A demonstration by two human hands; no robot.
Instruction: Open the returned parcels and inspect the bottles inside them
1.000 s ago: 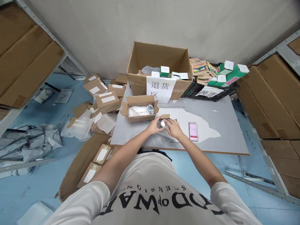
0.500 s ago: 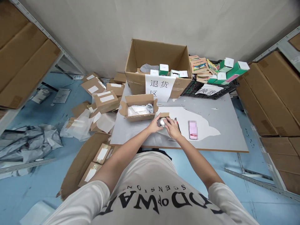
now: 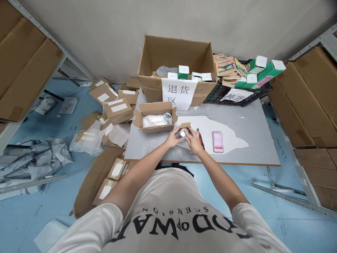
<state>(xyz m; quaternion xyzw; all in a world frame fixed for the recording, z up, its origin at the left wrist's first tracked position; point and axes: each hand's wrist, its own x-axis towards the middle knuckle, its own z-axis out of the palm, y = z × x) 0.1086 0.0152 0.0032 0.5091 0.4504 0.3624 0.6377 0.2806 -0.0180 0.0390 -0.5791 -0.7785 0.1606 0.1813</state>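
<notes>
Close to the front edge of the table, both hands are at a small open box [image 3: 185,125] whose brown flap stands up at the back. A round, shiny, silvery-white object [image 3: 182,133] shows in its opening; its kind is not clear. My left hand [image 3: 172,138] grips the box's left side, fingers closed. Around the right side is my right hand [image 3: 194,142], its thumb reaching over the round object. Just right of that hand lies a red and black tool [image 3: 200,138], partly hidden by it. Farther right, a pink-screened phone [image 3: 218,142] lies on white paper [image 3: 231,140].
An open carton [image 3: 158,129] with plastic-wrapped contents sits left of the hands. Behind stand a large labelled carton [image 3: 151,91] and a black crate [image 3: 223,98] of booklets and green boxes. Parcels [image 3: 118,110] pile up left of the table [image 3: 260,140]; shelves with cartons flank both sides.
The view has shifted slightly. My right hand has moved a little on the small box, its thumb now over the round object, and more of the red and black tool shows.
</notes>
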